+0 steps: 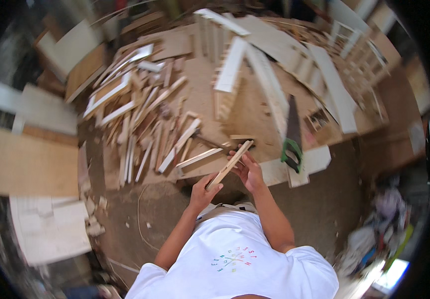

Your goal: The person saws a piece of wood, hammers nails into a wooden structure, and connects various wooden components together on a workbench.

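Viewing from the head camera, both hands are found occupied with one narrow wooden strip (230,166), located in front of the person's body at the near edge of the worktop (200,94). The left hand (204,193) has its grip closed around the strip's nearer, lower-left end, thumb laid along it. The right hand (249,174) has its grip on the same strip farther up, supporting it from the right side, with the far end projecting beyond the fingers. The strip is held at a slant, rising toward the upper right of the view. To the right of the right hand lies a handsaw (291,152), green handle nearest the person, dark blade pointing away. A loose heap of wood offcuts (145,119), some white-faced, covers the worktop's left portion. Beyond the hands stands a white-topped wooden piece (231,65); plywood panels (35,164) occupy the far left.
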